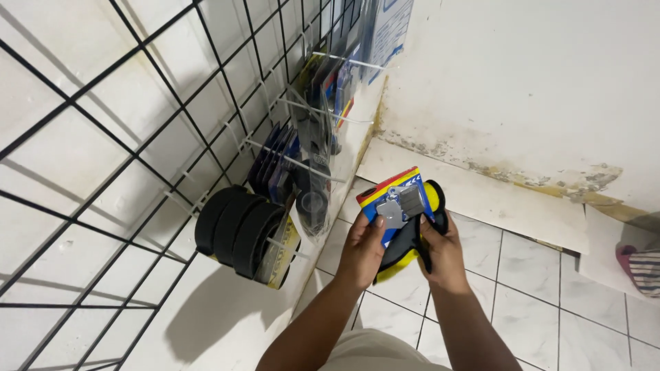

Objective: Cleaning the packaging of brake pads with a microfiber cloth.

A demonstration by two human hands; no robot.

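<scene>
I hold a carded product [402,213] in front of my chest, just right of the black wire grid [137,137]; it has a yellow and black body under a blue, red and yellow backing card. My left hand [362,251] clamps the card's lower left edge, thumb pressed on its face, and my right hand [443,251] wraps round the black grip on the far side, fingers closed, so the pack sits tilted with its printed face up toward me. Left of it, on the grid's hooks, hang three black round pads [240,233] with yellow cards, stacked close so each pushes against the next. Farther up the grid hang dark blister packs [313,185], then blue-carded ones [344,82]. Beyond lie the tiled floor [529,261] and stained wall [536,82].
</scene>
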